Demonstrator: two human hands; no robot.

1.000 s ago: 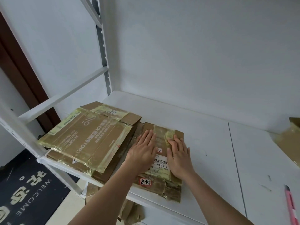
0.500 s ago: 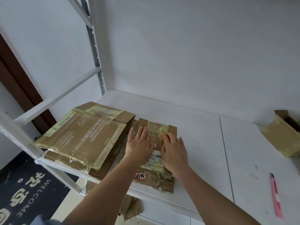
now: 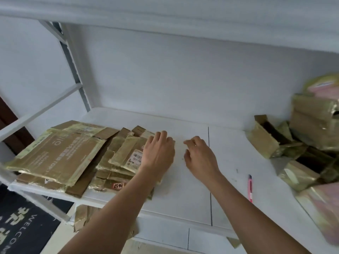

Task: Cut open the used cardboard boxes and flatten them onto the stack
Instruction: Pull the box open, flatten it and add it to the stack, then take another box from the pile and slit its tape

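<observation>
Flattened cardboard [image 3: 121, 154] lies in a stack on the left part of the white shelf [image 3: 183, 198], its long axis running from near-left to far-right; brown kraft board, taped over with yellowish glossy film that catches the light, a white barcode label [image 3: 136, 156] on the top piece; beside it on the left a larger flattened sheet [image 3: 55, 154] with pale printed lettering overhangs the shelf edge. The left hand [image 3: 158, 153] rests on the right end of the top piece, fingers loosely bent over the far edge, palm down; whether it presses or merely touches I cannot tell. The right hand [image 3: 200, 156] hangs just to the right of the stack, above bare shelf, fingers relaxed and half curled, holding nothing. The uncut boxes [image 3: 311, 140] sit well apart at the far right, a jumble of taped cartons, one small carton [image 3: 264, 138] with flaps standing open; so the next box lies to the right, and the right hand is the nearer. A pink utility knife [image 3: 250, 187] lies on the shelf between that hand and the boxes, lengthwise near to far, within likely reach; a dark doormat [image 3: 23, 222] shows on the floor at near left.
</observation>
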